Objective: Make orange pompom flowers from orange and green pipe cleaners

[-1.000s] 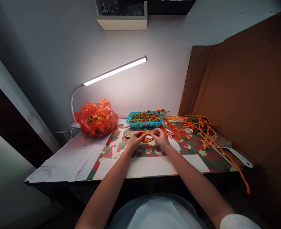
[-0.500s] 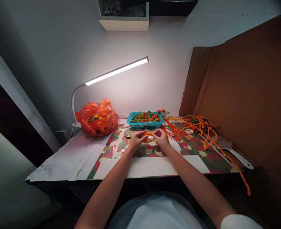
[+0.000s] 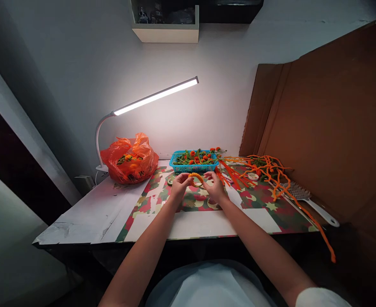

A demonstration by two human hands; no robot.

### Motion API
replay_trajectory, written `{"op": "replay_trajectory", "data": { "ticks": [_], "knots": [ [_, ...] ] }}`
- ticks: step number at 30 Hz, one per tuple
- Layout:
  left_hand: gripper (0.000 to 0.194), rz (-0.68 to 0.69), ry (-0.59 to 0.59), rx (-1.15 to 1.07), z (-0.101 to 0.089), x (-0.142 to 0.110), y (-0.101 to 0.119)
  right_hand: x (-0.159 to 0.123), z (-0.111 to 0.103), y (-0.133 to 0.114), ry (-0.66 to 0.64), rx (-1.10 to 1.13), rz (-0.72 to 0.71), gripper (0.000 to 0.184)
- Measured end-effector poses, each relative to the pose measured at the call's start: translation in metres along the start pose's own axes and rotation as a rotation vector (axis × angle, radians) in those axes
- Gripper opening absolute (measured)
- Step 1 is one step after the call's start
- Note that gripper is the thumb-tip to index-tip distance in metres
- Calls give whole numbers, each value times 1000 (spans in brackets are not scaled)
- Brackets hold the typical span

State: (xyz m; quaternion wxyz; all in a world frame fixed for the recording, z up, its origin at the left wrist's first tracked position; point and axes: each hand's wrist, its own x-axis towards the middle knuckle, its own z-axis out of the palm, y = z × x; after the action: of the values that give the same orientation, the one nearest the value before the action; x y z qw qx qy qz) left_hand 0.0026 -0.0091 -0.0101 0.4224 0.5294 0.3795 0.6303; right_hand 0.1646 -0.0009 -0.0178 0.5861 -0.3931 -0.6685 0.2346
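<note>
Between the fingers of my left hand (image 3: 179, 186) and right hand (image 3: 215, 187) is a small curved orange strip (image 3: 195, 175) with a fuzzy look, raised just above the patterned desk (image 3: 203, 221). My left fingers are pinched closed on its left end. My right thumb and forefinger are slightly parted at the other side; I can't tell how firmly they grip. The upper arc looks thickly covered in orange, while the part beneath seems thinner and paler, so I'd judge the piece shaped but incomplete. Just beyond my fingers, a blue plastic basket (image 3: 194, 169) holds many orange-red heads on green stems (image 3: 206, 158); beyond my right fingers lies a loose tangle of fuzzy orange stems (image 3: 279, 169), apparently unused.
</note>
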Motion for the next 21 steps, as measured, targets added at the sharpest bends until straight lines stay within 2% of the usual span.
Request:
{"op": "replay_trajectory", "data": {
  "ticks": [3,7,11,16,21],
  "knots": [
    [32,76,-92,85,-1,0,-4,-2,-1,-8,-54,-43,-130,29],
    [28,171,-184,169,-2,-1,-9,-2,0,-8,-118,-50,-184,14],
    [23,253,-177,286,-2,-3,-8,0,0,-5,-114,-34,-205,16],
    [24,256,-164,415,0,-5,-3,-2,0,-3,-143,46,-214,18],
    [23,301,-177,444,0,-4,-3,-3,0,-3,-142,34,-228,17]
  ]
}}
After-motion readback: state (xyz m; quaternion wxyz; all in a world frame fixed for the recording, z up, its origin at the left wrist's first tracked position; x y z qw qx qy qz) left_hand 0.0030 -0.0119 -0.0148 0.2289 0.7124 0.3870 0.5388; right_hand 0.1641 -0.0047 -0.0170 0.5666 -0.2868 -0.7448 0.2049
